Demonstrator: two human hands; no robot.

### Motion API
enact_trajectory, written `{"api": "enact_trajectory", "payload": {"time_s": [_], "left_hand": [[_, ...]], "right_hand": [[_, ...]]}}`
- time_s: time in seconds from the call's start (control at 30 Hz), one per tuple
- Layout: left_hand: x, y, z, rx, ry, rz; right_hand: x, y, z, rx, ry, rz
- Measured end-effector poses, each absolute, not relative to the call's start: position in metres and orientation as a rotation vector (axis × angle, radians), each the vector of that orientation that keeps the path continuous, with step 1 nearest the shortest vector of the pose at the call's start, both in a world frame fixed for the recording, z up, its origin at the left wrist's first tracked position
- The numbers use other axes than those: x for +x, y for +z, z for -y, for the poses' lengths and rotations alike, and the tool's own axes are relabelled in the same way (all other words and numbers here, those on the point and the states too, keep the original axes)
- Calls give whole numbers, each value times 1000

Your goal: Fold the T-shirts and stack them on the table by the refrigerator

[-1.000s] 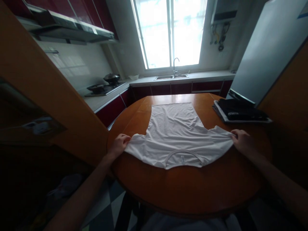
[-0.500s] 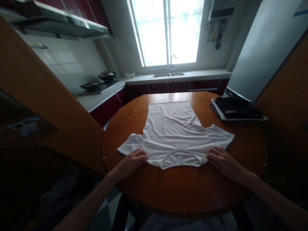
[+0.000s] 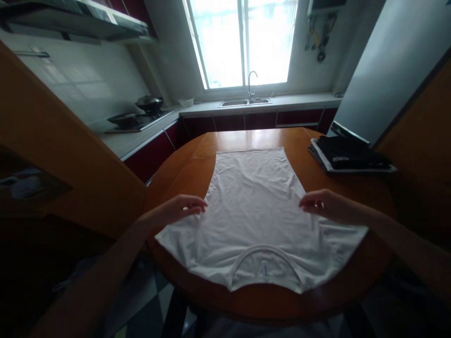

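Note:
A white T-shirt lies spread on the round wooden table, its neckline toward me and its hem at the far side. By the shirt's left armpit, my left hand hovers with loosely bent fingers, the thumb apart from them. My right hand mirrors it at the right armpit, a gap showing between thumb and fingers. No cloth shows in either hand. Both sleeves fan out below the hands, and a small label is visible inside the collar.
Folded dark and white clothes are stacked at the table's right, beside the fridge. Behind the table run a counter with a sink and, on the left, a stove with pans. A wooden panel stands close on the left.
The shirt has come nearer to me and its body looks flatter. My hands went from the sleeve ends to the shoulders beside the collar, then let go and moved up to the armpits.

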State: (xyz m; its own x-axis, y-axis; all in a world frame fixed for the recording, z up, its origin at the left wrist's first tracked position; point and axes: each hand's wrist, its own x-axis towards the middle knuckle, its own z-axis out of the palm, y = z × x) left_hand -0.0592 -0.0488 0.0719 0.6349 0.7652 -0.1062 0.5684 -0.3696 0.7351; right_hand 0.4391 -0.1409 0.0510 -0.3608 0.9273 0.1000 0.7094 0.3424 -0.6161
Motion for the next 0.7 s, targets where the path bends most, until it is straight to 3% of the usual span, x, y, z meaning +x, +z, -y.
{"api": "enact_trajectory", "payload": {"time_s": [0.13,0.33,0.7], "left_hand": [[-46,60,-59,2003,627,-1358],[-25,30,-187,1813,793,-1629],[14,7,-317,1807,729,-1757]], "right_hand": [[459,51,23,-1673,530,1942],[471,38,-98,-1999,389,1694],[486,-3,-242,-2146,327,1621]]}}
